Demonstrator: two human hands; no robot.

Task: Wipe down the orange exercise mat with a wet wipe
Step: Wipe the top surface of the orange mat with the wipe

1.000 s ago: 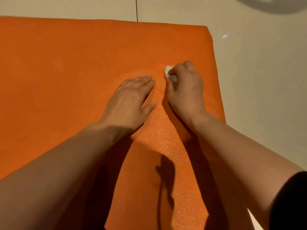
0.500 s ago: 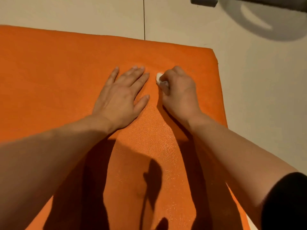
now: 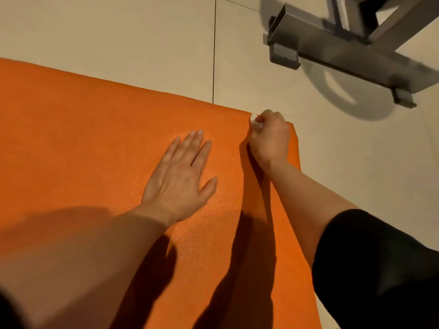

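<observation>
At the mat's [image 3: 95, 143] far corner, right hand [image 3: 269, 138] grip bunches wet wipe [image 3: 256, 123]; overshoot risks wiping floor [image 3: 332, 162].

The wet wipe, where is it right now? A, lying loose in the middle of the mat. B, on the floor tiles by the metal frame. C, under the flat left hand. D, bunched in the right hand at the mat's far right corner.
D: the wet wipe pokes out white from the curled fingers of the right hand at the far corner of the mat, while the left hand lies flat and bare.
</observation>
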